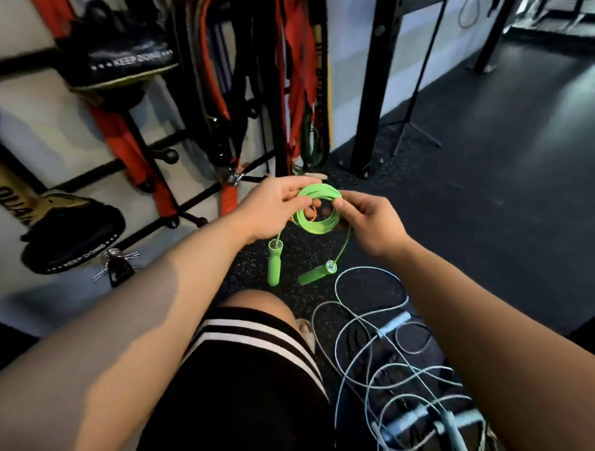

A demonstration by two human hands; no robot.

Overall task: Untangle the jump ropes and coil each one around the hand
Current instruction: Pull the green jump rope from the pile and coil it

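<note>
A bright green jump rope is wound into a small round coil held out in front of me above the floor. My left hand pinches the coil's left side and my right hand pinches its right side. Its two green handles hang loose below the coil, one under each hand. A bit of orange shows inside the coil near my left fingers. On the floor at the lower right lies a tangle of pale blue ropes with light blue handles.
A wall rack at the left holds boxing pads, red straps and dark bands. A black upright post and a thin stand stand on the dark rubber floor beyond my hands. My knee in black striped shorts sits below the coil.
</note>
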